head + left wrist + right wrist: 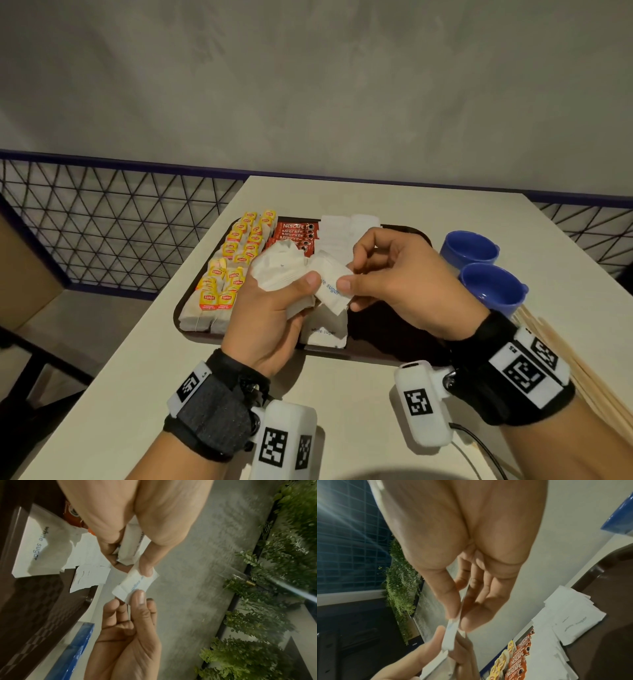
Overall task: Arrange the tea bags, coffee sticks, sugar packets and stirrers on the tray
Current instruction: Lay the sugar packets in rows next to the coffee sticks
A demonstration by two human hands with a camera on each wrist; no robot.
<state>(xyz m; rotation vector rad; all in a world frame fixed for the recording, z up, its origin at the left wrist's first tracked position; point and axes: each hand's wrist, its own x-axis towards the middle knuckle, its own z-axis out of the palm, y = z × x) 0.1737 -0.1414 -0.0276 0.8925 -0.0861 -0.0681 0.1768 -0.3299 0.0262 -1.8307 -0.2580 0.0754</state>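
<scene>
Now the left hand (270, 308) grips a bundle of sugar packets (281, 270) above the tray (394, 349), and the right hand (400, 284) pinches one sugar packet (330, 294) beside this bundle.

Two blue cups (469, 247), one tray (383, 353)

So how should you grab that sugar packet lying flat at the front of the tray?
Pinch a short edge of the flat sugar packet, coming from above at the tray front: it lies flat, with bare tray to its right, so probably slide a fingertip under there.
</scene>
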